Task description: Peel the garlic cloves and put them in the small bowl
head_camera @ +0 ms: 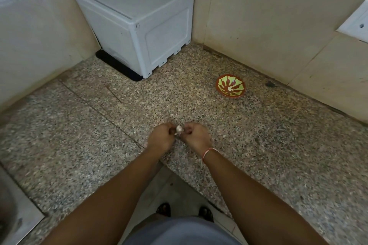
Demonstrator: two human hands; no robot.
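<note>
Centrally, the left hand [160, 139] and right hand [194, 135] both pinched one garlic clove [178, 129] above the bench [258, 145]; the small bowl [230, 85] sat far right.

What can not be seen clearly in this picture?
Head view only:
- The garlic clove: small and blurred, mostly covered by the left hand and right hand; peel state unclear.
- The small bowl: a pale bit inside, too small to identify.
- The sink: cut by the left edge.
</note>
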